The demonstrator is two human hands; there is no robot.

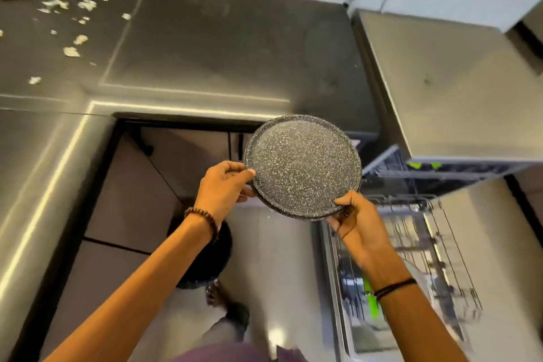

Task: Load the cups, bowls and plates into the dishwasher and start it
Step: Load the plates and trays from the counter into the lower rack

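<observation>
Both hands gripped the speckled plate [302,166], held in the air: left hand [224,185] pinching its left rim, right hand [357,219] its near-right rim. Dishwasher [382,344] open w/ lower rack [449,247] pulled out at right, looking mostly empty; early in loading, start not yet done.

Lighting: even, bright indoor. Glare: long streaks along the steel surface [205,47] front edge. Blur: dishwasher rack [411,244] smeared by motion. Distortion: wide-angle bending at frame edges.
</observation>
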